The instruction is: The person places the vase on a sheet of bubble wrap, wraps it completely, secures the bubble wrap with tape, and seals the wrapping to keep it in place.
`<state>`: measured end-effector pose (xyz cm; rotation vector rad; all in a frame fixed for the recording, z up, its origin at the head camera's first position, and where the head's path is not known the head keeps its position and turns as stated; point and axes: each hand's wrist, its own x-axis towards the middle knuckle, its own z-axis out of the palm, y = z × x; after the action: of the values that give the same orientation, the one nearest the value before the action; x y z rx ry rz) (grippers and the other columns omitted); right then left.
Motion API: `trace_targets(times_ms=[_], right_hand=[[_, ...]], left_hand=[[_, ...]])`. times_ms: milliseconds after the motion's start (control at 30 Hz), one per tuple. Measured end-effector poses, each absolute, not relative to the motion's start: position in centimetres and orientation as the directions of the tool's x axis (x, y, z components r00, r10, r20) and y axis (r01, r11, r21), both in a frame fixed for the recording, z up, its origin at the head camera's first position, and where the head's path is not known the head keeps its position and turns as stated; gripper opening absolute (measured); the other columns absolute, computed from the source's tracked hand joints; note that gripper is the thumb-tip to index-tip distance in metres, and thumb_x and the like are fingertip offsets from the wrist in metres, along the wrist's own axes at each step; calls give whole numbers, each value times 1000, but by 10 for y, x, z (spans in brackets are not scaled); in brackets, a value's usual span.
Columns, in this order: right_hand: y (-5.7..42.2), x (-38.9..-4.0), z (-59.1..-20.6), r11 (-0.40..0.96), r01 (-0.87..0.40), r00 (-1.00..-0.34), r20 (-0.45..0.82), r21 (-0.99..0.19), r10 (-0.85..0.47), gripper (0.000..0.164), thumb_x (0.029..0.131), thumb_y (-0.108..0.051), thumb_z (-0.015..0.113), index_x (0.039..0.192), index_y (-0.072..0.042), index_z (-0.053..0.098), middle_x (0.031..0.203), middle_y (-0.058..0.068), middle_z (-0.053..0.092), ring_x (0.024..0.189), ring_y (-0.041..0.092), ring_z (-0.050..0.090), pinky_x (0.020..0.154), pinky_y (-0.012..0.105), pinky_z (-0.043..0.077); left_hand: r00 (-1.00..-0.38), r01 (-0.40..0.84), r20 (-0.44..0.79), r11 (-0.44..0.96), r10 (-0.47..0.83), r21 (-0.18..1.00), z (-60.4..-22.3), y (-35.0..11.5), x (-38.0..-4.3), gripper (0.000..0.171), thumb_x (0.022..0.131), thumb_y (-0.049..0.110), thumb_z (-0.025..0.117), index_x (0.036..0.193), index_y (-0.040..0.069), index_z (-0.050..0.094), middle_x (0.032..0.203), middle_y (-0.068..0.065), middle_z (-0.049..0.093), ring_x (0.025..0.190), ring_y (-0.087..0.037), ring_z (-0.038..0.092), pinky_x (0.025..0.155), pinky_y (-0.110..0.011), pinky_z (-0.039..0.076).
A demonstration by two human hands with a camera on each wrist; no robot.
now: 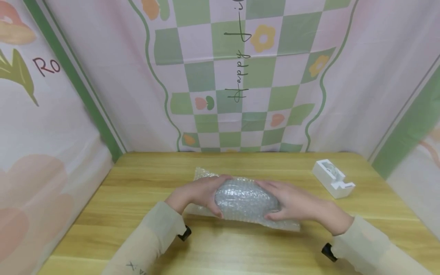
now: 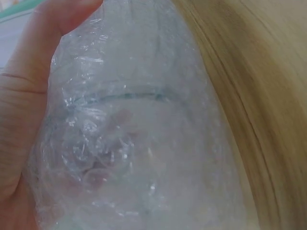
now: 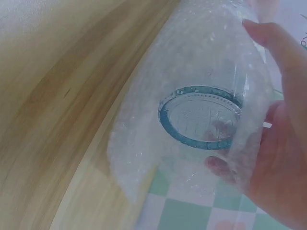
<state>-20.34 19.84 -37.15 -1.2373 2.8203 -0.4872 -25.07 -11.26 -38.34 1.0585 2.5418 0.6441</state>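
A clear glass lies on its side, rolled in bubble wrap, in front of me on the wooden table. Its round, bluish-edged base shows through the film in the right wrist view. At the left end my left hand grips the bundle, thumb on the near side and fingers over the far side. My right hand holds the right end the same way. Loose flaps of wrap stick out past both ends. In the left wrist view a curved rim line shows under the wrap.
A white tape dispenser with a roll of clear tape stands at the back right of the wooden table. Printed curtains hang behind the table and on both sides.
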Motion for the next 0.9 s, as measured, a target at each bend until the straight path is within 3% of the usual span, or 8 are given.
trace_targets(times_ms=[267,567,900], right_hand=[[198,-203,-375,642,-707,-690,87,-297,-719,111,77,-58,82,155,6,35,150,26,47,132,46,50,109,61,41],[192,-206,-384,673,-699,-710,127,-241,-693,104,73,-35,91,151,7,38,143,26,53,126,44,55,103,60,48],[192,-214,-394,671,-705,-708,171,-228,-685,103,70,-34,94,148,8,41,138,25,57,121,42,58,103,58,49]], left_hand=[[-675,576,-122,624,727,528,-383,-112,-253,119,61,30,100,158,21,32,146,-1,52,126,-20,54,107,-43,46],[-677,569,-131,627,724,532,-382,-110,-253,115,64,30,99,157,20,34,144,-1,54,124,-21,55,104,-41,48],[-671,576,-126,622,730,531,-378,-108,-254,112,64,31,99,156,20,36,144,0,54,123,-20,56,104,-41,48]])
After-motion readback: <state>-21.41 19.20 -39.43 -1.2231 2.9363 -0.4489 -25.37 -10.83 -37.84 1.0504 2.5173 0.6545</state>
